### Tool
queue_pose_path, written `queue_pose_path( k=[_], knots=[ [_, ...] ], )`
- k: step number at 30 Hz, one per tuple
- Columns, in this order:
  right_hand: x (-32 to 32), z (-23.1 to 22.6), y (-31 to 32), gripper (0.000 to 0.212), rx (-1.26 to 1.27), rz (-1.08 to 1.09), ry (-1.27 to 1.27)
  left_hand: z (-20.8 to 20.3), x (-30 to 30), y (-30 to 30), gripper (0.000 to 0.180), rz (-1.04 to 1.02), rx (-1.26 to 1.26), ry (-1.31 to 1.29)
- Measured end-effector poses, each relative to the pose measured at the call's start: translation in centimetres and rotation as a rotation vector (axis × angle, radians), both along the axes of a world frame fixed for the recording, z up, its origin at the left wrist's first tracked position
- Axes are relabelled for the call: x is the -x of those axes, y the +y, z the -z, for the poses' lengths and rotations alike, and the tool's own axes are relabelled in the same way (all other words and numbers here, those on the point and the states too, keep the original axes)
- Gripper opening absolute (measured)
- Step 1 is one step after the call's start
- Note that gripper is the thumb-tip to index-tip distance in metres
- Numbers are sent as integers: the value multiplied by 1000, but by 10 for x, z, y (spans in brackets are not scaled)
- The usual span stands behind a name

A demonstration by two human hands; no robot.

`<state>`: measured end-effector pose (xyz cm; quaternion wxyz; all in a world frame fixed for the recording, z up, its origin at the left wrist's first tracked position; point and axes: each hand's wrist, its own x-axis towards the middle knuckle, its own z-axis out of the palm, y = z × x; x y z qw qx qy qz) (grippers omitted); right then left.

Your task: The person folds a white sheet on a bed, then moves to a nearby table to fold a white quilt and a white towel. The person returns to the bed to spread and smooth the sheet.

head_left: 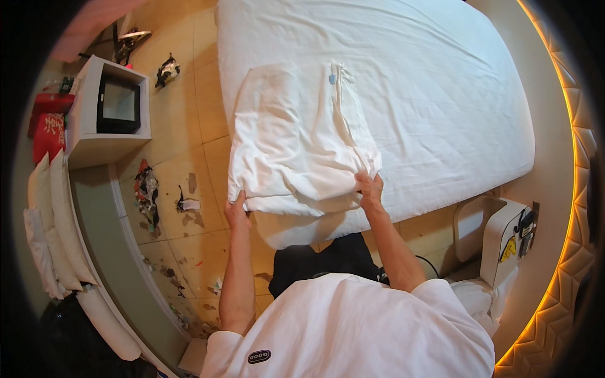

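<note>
A folded white duvet (296,138) lies on the near corner of a bed covered with a white sheet (428,82). My left hand (236,211) grips the duvet's near left corner, fingers curled under its edge. My right hand (370,189) holds the near right corner, fingers closed on the fold. A small blue tag (332,79) shows near the duvet's far edge, beside a seam. Both forearms reach up from my white shirt at the bottom of the view.
A white bedside unit (107,113) with a dark opening stands at the left. Scraps of litter (148,192) dot the tiled floor. White pillows (53,208) are stacked along a curved ledge at far left. A white nightstand (501,239) sits at right.
</note>
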<state>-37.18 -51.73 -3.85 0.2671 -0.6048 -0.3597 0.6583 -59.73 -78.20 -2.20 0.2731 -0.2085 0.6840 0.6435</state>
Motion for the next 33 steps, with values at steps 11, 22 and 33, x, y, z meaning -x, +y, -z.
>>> queue_pose_path(
  k=[11, 22, 33],
  knots=[
    [122, -151, -22, 29, -364, -628, 226, -26, -28, 27, 69, 566, 622, 726],
    [152, -217, -115, 23, -490, -1104, 534, -119, -50, 25, 42, 739, -77, 609],
    [161, -191, -112, 36, -841, -995, 587, -115, -13, 23, 46, -3, -246, 458]
  ],
)
